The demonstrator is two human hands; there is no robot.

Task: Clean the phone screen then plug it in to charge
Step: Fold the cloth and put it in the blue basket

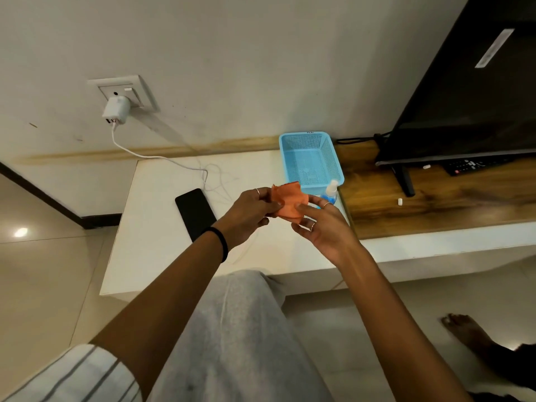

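White low tabletop (150,227) | both your left hand (249,213) and right hand (319,227) pinch the limp orange cloth (290,203) | slick, fragile black phone (195,213) lies flat: grip its edges.

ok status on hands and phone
Left hand and right hand both hold orange cloth. Phone flat on white table, unplugged. Nothing blocking.

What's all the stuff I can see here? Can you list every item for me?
Cloth: one, orange, held in both hands.
Phone: one, black, flat on white table.
Charger: one, white, in wall socket.
Cable: one, white, trailing onto table.
Basket: one, blue, on table.
Spray bottle: one, blue, before basket.
TV: one, black, on wooden shelf.
Remote: one, black, under TV.
Left hand, right hand: gripping cloth.
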